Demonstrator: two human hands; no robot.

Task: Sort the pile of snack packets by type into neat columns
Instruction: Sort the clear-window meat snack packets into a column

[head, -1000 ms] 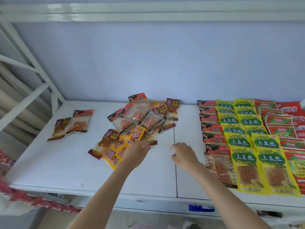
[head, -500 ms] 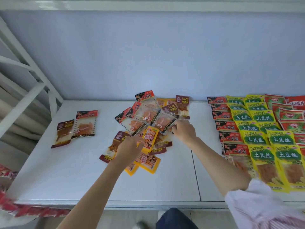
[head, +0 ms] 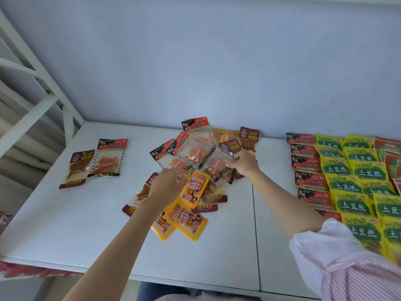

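A mixed pile of snack packets [head: 193, 153] lies at the middle of the white table [head: 65, 213]. My left hand [head: 167, 183] pinches the top of a yellow packet [head: 194, 189] tilted up above the pile's near side. My right hand [head: 243, 161] pinches the edge of a clear red-topped packet [head: 217, 164] at the pile's right side. Two more yellow packets [head: 186, 220] lie flat at the pile's near edge. Sorted columns of red-topped [head: 308, 164] and yellow-green packets [head: 347, 185] fill the right side.
A dark brown packet [head: 77, 168] and a red-topped clear packet [head: 108, 157] lie side by side at the left. A blue wall runs behind the table. A white frame [head: 32, 83] rises at the left. Red packaging [head: 26, 272] shows under the table's front left edge.
My right hand moved from the bare table up to the pile's right side and took a clear packet's edge. My left hand lifted a yellow packet off the pile. The camera shifted left.
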